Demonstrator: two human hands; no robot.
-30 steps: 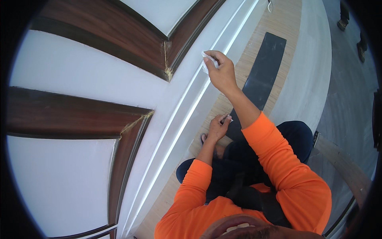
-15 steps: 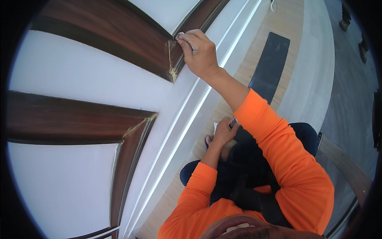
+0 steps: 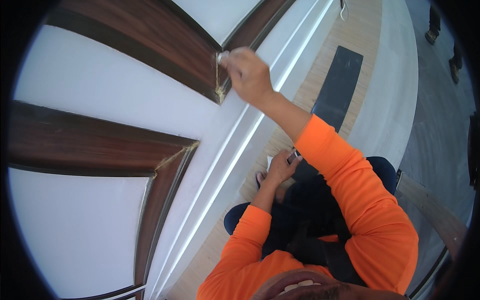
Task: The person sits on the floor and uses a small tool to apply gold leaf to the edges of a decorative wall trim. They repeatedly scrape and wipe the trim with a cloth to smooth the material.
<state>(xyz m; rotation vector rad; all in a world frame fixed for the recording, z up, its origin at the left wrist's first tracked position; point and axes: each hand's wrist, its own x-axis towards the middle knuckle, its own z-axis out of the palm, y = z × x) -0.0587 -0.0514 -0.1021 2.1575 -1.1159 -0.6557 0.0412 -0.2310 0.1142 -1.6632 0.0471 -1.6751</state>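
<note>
My right hand (image 3: 250, 77) reaches up to the wall, its fingers pinched on a small white wad (image 3: 223, 58). The wad is against the corner joint of the upper dark wood moulding (image 3: 150, 35), where a rough yellowish filler seam (image 3: 218, 82) runs down to the lower tip. The right fingers are slightly blurred, and whether the wad is cloth or paper I cannot tell. Low over my lap, my left hand (image 3: 283, 169) is closed round a small dark object (image 3: 293, 157) with a pale edge. A white scrap (image 3: 270, 161) shows beside that hand.
A second dark moulding (image 3: 90, 145) with a filled corner seam (image 3: 172, 159) lies below on the white wall. Along the wall's foot runs a white skirting ledge (image 3: 220, 155). A dark flat board (image 3: 337, 82) rests on the wood-look floor. Another person's feet (image 3: 442, 52) are at far right.
My right hand has moved the white wad slightly down along the upper corner joint. My left hand stays low with the dark object. The whole view has shifted a little.
</note>
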